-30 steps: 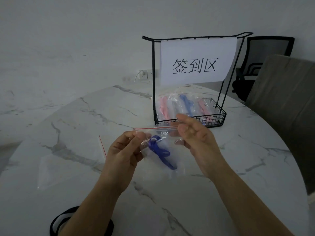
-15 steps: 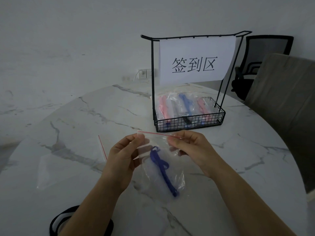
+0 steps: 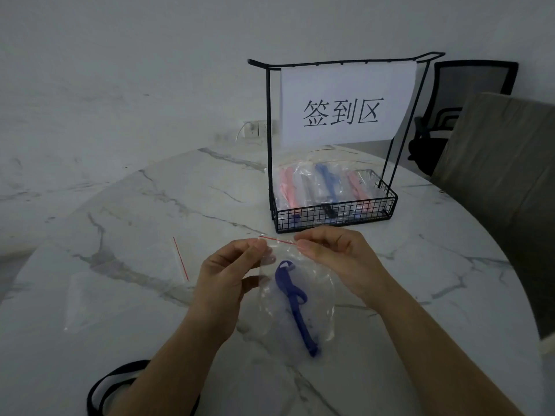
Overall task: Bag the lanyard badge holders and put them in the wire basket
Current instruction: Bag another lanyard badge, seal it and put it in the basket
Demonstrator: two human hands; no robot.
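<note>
A clear zip bag (image 3: pixel 318 298) with a red seal strip hangs over the marble table, and a blue lanyard badge holder (image 3: pixel 295 304) lies inside it. My left hand (image 3: pixel 228 274) pinches the left end of the seal strip. My right hand (image 3: pixel 333 256) pinches the strip's right end. Beyond my hands stands the black wire basket (image 3: pixel 333 214), holding several bagged pink and blue lanyards. A white paper sign hangs from the basket's tall frame.
An empty clear zip bag (image 3: pixel 126 283) with a red strip lies flat on the round marble table (image 3: pixel 450 280) to the left. A black strap (image 3: pixel 102 388) lies at the near table edge. A beige chair (image 3: pixel 507 181) and a black office chair (image 3: pixel 462 112) stand at the right.
The bag has dropped from a crumpled, lifted position to hang straight down. Both hands have moved closer together along the red seal strip, and the lanyard has slid lower inside.
</note>
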